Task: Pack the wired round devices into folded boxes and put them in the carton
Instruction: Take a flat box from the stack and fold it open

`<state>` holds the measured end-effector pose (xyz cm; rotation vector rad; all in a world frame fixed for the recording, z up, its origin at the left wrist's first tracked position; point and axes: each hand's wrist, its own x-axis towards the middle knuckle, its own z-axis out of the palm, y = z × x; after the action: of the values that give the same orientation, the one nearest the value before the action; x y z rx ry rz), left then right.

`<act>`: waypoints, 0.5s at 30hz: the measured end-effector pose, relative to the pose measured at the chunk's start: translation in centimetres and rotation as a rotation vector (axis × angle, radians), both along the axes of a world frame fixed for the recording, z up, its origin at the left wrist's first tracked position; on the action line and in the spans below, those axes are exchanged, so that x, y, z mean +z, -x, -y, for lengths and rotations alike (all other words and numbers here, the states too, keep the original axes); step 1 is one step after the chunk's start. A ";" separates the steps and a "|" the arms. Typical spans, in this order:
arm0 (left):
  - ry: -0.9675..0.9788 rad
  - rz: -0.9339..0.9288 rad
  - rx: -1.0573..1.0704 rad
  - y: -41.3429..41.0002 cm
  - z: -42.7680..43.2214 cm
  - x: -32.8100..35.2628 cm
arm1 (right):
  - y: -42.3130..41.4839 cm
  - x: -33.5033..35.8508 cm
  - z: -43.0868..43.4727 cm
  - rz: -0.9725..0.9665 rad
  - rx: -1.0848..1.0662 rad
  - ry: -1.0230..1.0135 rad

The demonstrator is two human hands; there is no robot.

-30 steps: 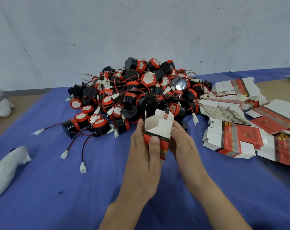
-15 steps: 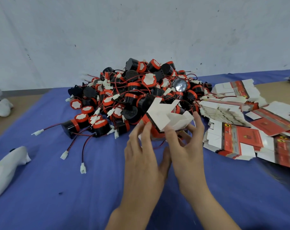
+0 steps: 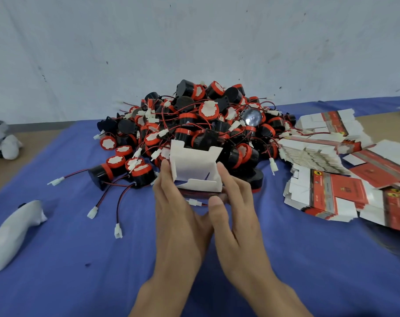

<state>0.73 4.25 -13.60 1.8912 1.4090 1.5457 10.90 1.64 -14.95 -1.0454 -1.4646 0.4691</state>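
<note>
Left hand (image 3: pixel 179 209) and right hand (image 3: pixel 238 216) pinch one open box (image 3: pixel 194 165) before the device pile (image 3: pixel 206 126) (carton unseen); packing appears barely begun.

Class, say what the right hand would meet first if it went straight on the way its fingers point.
The right hand grips the folded box; going on, it would probably hit the pile of devices just behind, though depth is unclear.
</note>
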 end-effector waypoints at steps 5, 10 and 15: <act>-0.009 -0.017 -0.024 0.5 0.0 -0.1 | -0.2 -0.1 0.6 0.069 0.030 0.013; 0.010 0.088 -0.005 0.9 -0.2 -0.1 | -0.5 0.0 0.5 0.070 0.033 -0.024; 0.107 0.262 -0.178 1.1 -0.3 0.2 | -2.4 1.0 -0.4 -0.192 0.037 0.020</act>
<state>-0.38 4.58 -13.42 1.6350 1.1536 1.5342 13.33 2.00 -13.96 -0.9630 -1.3125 0.5947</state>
